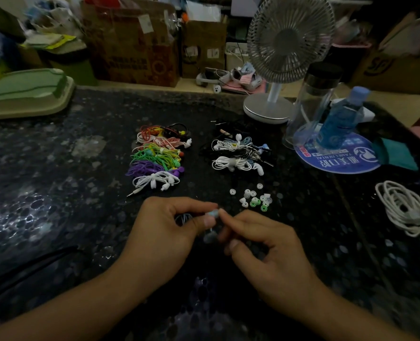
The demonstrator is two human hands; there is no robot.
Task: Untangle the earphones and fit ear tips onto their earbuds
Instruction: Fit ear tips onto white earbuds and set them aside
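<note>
Head view: both hands meet near the middle of the dark speckled table (56, 168). The left hand (164, 232) pinches a pale blue earbud (212, 214) between thumb and forefinger, its thin cable (183, 219) looped under the palm, probably to keep the slack out of the way. The right hand (260, 242) has its forefinger and thumb closed at the earbud's tip, most likely pressing an ear tip on (the tip itself is too blurred to make out); its other fingers are curled loosely.

Just beyond the hands, slightly right, lies a scatter of loose ear tips (253, 199), white and green, kept within easy reach. Farther off sit two groups of earphones: a colourful pile (157, 158) on the left, coiled and bundled, and a white and black pile (238, 153) on the right; I would guess one group is finished and the other waiting, though which is which I cannot tell.

At the far right stand a desk fan (277, 70), a clear bottle (312, 102) and a blue bottle (339, 119); a coiled white cable (400, 207) lies at the right edge.
</note>
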